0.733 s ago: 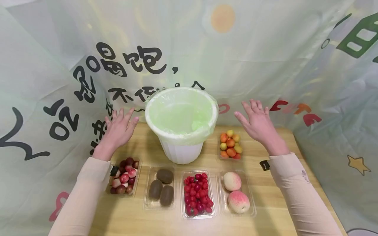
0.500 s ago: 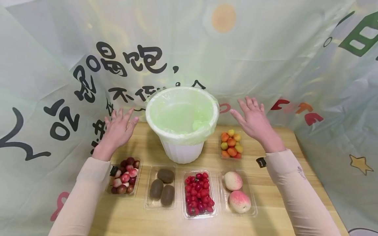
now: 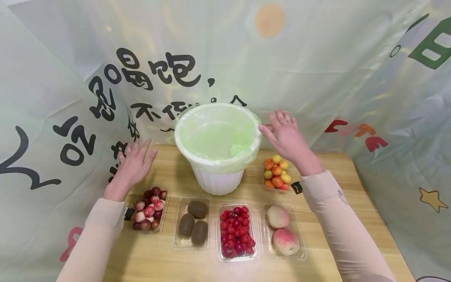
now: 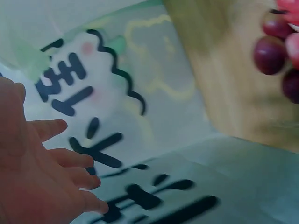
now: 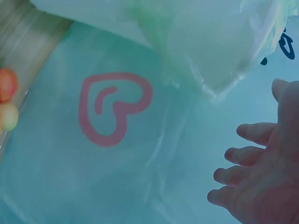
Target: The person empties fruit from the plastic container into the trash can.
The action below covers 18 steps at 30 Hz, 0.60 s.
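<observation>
In the head view a white bin (image 3: 217, 182) lined with a thin green plastic bag (image 3: 243, 162) stands at the middle back of the table. My right hand (image 3: 288, 137), fingers spread and straight, is in the air with its thumb tip right at the bin's right rim. To the bin's left, apart from it, my left hand (image 3: 135, 164) is raised with straight fingers. Both hands hold nothing. Nearest the left hand is a clear box of dark red and pink round fruits (image 3: 149, 211). Below the right hand is a box of small orange and yellow fruits (image 3: 277, 172).
Along the front of the wooden table (image 3: 197, 266) lie clear boxes with kiwis (image 3: 186, 225), small red fruits and berries (image 3: 234, 231), and two peaches (image 3: 286, 241). A printed cloth (image 3: 317, 62) hangs close behind the bin and on both sides.
My right hand has moved left, from beside the bin to its right rim. The left hand has shifted slightly left and toward me. Bin and boxes stay put.
</observation>
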{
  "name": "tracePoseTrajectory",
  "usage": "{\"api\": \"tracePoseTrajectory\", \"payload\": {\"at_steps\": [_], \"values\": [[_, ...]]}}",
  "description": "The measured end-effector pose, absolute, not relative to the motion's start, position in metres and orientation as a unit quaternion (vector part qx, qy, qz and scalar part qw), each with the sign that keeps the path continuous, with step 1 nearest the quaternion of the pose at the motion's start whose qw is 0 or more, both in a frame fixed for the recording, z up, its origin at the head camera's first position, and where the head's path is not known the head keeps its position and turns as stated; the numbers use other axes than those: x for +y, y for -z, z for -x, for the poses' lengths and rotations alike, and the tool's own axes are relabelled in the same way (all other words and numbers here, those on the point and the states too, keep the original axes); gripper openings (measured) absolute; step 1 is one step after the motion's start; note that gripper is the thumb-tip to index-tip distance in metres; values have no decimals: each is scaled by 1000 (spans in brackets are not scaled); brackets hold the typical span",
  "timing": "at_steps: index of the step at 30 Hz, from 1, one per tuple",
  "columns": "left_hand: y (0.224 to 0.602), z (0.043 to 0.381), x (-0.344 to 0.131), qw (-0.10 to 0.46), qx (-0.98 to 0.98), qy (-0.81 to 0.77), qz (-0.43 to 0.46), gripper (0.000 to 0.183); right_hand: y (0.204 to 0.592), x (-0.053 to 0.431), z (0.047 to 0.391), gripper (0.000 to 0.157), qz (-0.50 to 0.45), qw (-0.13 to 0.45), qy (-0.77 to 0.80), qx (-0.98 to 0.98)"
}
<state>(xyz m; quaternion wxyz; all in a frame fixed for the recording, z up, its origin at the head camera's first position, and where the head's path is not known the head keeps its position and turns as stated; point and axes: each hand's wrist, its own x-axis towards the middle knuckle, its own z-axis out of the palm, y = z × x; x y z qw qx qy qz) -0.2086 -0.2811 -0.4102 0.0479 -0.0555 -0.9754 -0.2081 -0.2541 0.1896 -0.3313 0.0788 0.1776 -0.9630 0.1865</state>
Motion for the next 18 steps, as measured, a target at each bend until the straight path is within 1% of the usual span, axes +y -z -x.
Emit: {"api": "tracePoseTrajectory", "payload": {"at_steps": [6,10,13,16,18], "values": [[439,194,-301,31,-974,221,37,70,331,170,261,81,-191,72,-188,-961],[458,183,-308,-7,-969,245,18,71,336,160,263,82,-194,61,-192,-960],[471,173,-312,-29,-968,250,1,75,339,154,264,82,-196,50,-195,-960],[484,164,-317,-31,-970,241,-16,80,342,148,265,83,-196,43,-196,-960],[491,159,-321,-27,-971,237,-25,80,344,146,265,84,-195,42,-195,-960]]}}
